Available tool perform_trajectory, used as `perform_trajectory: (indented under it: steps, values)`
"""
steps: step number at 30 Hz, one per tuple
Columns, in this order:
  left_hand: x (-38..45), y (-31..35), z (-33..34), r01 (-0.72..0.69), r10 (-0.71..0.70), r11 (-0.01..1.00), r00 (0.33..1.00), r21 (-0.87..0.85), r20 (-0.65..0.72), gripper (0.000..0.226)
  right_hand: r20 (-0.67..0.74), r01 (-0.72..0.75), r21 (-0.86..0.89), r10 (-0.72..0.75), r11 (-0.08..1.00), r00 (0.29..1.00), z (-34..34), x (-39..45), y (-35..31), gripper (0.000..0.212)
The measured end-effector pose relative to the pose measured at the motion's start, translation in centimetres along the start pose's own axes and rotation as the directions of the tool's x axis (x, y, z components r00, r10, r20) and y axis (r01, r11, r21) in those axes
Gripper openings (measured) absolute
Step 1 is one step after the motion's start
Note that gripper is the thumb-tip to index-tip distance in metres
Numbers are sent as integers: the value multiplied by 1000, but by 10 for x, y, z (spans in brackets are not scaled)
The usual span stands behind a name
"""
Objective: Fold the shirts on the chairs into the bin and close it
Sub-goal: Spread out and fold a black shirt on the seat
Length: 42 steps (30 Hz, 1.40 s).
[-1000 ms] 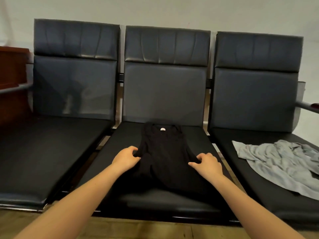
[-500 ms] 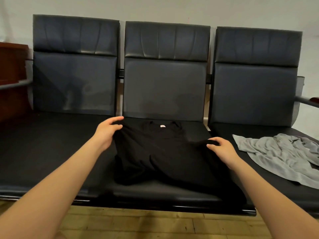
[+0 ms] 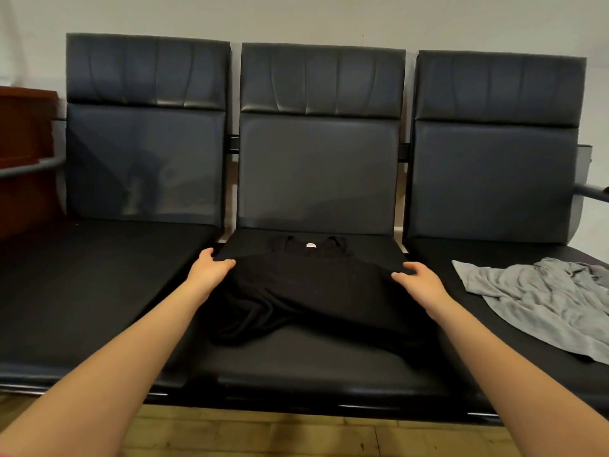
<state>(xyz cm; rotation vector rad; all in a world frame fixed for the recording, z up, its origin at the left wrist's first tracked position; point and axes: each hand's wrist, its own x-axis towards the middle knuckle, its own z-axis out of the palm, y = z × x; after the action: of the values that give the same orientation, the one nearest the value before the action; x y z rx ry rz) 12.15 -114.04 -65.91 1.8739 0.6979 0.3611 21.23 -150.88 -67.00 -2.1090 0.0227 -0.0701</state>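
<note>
Black shirt (image 3: 306, 291) lies on middle seat (image 3: 296, 361), collar away from the person. Left hand (image 3: 211, 270) grip pinches its left shoulder edge; right hand (image 3: 420, 282) grip narrow, half-curled at the right edge, hold unclear. Below both grips the hem is bunched: risk of a crooked fold. Grey shirt (image 3: 540, 298) waits right of the right grip. Bin unseen.

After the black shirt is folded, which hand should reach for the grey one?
Probably the right hand: the grey shirt lies crumpled on the right-hand seat just beside it, while the left hand sits across the black shirt.
</note>
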Motion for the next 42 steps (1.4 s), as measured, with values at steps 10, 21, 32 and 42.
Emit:
perform_trajectory:
  steps: [10,21,32,42]
  values:
    - [-65,-21,-17,-211,184,960,971,182,155,29,155,149,-386,-95,910,983,-14,-58,10,36]
    - [-85,-17,3,-452,440,843,891,291,108,21,59,125,448,-169,885,984,-11,-94,-10,36]
    - [-105,-14,5,-189,155,955,975,229,159,59,185,281,-36,-269,959,945,-15,-116,-4,31]
    - [-105,41,-7,-143,231,738,972,-659,48,34,18,175,536,-218,826,976,-15,-92,-34,25]
